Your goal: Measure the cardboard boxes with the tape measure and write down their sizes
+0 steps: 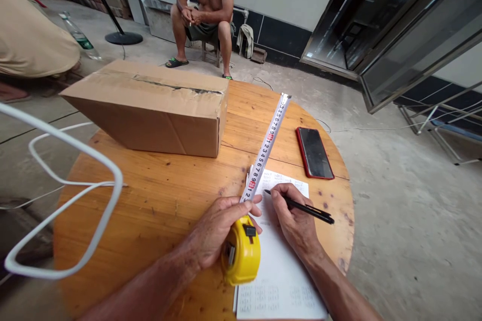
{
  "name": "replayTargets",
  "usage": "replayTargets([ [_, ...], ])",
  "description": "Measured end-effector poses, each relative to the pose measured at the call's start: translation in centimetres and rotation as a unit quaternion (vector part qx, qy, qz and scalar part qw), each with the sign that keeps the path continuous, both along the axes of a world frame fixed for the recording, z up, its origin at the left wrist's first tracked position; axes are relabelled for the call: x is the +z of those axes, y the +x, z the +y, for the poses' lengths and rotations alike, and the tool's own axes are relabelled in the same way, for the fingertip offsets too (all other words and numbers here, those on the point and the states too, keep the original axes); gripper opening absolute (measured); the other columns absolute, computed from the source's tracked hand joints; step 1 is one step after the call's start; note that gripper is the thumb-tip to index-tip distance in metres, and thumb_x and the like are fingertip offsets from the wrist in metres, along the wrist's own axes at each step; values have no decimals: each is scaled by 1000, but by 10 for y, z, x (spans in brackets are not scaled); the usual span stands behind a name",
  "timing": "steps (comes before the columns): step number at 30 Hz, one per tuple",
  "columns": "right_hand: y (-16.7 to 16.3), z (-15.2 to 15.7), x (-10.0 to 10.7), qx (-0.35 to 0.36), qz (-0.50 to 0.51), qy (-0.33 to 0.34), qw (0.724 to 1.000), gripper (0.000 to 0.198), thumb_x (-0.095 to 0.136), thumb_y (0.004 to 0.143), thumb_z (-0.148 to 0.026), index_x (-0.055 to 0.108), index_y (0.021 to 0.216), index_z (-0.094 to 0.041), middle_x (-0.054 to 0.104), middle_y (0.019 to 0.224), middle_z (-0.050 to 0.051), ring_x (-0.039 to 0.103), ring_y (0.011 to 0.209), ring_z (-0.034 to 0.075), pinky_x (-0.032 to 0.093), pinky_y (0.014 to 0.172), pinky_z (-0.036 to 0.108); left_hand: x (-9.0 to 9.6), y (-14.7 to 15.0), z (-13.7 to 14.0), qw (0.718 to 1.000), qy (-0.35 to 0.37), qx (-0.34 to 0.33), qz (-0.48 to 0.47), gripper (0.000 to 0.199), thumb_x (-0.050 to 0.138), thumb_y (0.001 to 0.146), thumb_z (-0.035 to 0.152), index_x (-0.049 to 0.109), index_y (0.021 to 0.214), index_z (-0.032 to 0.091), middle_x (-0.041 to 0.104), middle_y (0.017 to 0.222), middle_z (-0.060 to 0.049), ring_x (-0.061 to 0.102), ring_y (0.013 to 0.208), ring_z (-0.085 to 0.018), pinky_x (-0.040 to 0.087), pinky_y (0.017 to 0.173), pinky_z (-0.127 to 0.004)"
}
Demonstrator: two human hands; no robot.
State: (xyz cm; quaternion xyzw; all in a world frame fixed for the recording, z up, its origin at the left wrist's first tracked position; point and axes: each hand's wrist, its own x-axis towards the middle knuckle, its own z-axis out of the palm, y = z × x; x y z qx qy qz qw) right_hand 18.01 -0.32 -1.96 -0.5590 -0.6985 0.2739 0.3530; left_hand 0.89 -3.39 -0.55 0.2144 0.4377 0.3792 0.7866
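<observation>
My left hand [216, 228] on the yellow tape measure [244, 256] and my right hand [295, 218] around the black pen [314, 212] crowd the space above the paper [276, 266]. From there the blade [265, 148] runs to the table's [150, 190] far edge as a low bar, so I could cross only over it. To its left, 1 lane of bare wood separates it from the cardboard box [169, 120], which walls off the far left. To its right, I have room up to the phone [315, 153]. Wood lies open at near left, though white tubing [56, 274] loops across that side.
</observation>
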Motion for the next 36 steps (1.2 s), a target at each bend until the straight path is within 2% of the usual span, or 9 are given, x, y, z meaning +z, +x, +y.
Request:
replayTargets([
  [11, -4, 2, 3, 14, -3, 3, 1000, 17, 49, 86, -24, 56, 72, -18, 52, 59, -3, 44, 53, 10, 34, 50, 22, 2, 1, -1, 1000, -10, 1, 9, 23, 57, 81, 32, 63, 74, 12, 72, 86, -12, 59, 57, -11, 40, 51, -19],
  [18, -3, 2, 2, 21, -17, 5, 1000, 16, 49, 86, -24, 56, 74, -18, 55, 62, -2, 47, 55, 11, 36, 53, 23, 1, 1, -1, 1000, 14, -4, 16, 23, 55, 83, 35, 63, 76, 14, 71, 68, -9, 60, 59, -14, 42, 59, -22],
  [36, -2, 1, 2, 23, -14, -1, 1000, 16, 50, 86, -25, 56, 72, -18, 55, 62, -2, 47, 55, 11, 36, 52, 23, 0, 0, -1, 999, 17, -8, 26, 24, 56, 82, 35, 65, 75, 14, 72, 72, -8, 62, 59, -16, 41, 60, -25],
])
